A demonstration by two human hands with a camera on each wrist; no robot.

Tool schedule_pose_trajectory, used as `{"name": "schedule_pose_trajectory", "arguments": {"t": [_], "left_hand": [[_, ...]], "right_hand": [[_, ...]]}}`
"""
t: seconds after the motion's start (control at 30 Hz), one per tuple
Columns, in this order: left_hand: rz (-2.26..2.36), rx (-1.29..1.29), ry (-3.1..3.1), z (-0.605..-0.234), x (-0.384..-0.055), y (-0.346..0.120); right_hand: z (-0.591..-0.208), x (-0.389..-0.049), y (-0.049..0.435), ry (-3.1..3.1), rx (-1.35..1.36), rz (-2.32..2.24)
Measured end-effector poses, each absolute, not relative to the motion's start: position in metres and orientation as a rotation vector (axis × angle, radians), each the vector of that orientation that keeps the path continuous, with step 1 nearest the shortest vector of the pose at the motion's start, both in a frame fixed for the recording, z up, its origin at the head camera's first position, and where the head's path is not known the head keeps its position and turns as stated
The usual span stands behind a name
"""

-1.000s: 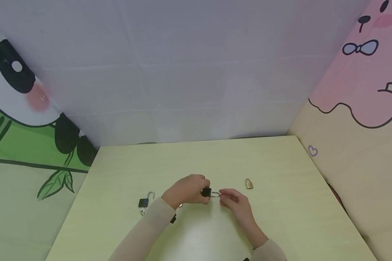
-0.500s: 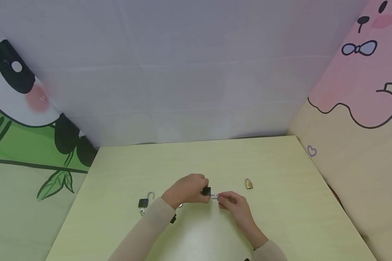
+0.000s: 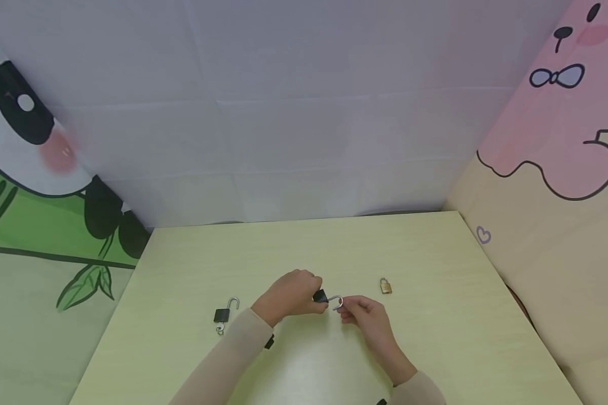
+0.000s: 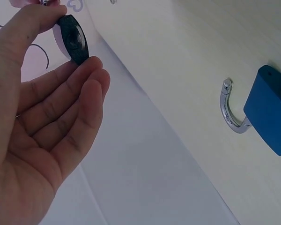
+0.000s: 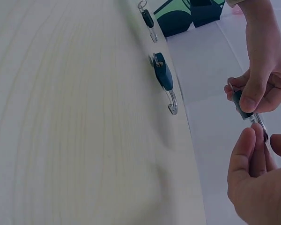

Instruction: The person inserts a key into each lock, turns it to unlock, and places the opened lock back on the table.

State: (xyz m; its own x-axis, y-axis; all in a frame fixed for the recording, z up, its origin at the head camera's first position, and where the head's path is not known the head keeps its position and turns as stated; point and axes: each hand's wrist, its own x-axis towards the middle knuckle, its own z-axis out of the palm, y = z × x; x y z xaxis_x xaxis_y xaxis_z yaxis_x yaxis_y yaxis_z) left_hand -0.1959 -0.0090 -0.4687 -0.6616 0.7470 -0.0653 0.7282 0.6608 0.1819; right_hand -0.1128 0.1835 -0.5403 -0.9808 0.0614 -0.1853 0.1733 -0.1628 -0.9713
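Note:
My left hand [image 3: 294, 292] grips the dark body of a small padlock [image 3: 320, 296] between thumb and fingers. Its silver shackle points right with the hooked end free of the body, and my right hand [image 3: 367, 320] pinches the curve of it. In the left wrist view the body [image 4: 74, 40] is seen end-on between thumb and fingertips of the left hand [image 4: 56, 117]. The right wrist view has both hands meeting at the padlock [image 5: 242, 104], the fingertips of the right hand [image 5: 253, 164] at the shackle.
On the pale table [image 3: 410, 247] a dark padlock [image 3: 222, 315] with open shackle and a key lies at left. Another dark padlock [image 3: 269, 341] is mostly behind the left sleeve; it looks blue in the left wrist view. A small brass padlock [image 3: 385, 286] lies at right.
The held padlock's shackle has turned, its hooked end now swinging toward the near side. The body has tilted slightly in my left hand; both hands stay nearly in place.

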Motion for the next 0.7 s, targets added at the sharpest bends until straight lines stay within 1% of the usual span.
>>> {"name": "schedule_pose_trajectory", "arguments": {"t": [0.43,0.7], "left_hand": [[0.264,1.231,2.78,-0.4703,-0.1938,-0.0066],[0.243,1.018,2.906,-0.4769,-0.1904,-0.0016]], "right_hand": [[-0.5427,-0.1127,0.1833,1.948,0.334,-2.333],[-0.5452,-0.1104,0.1868,2.026,0.371,-2.29]]}}
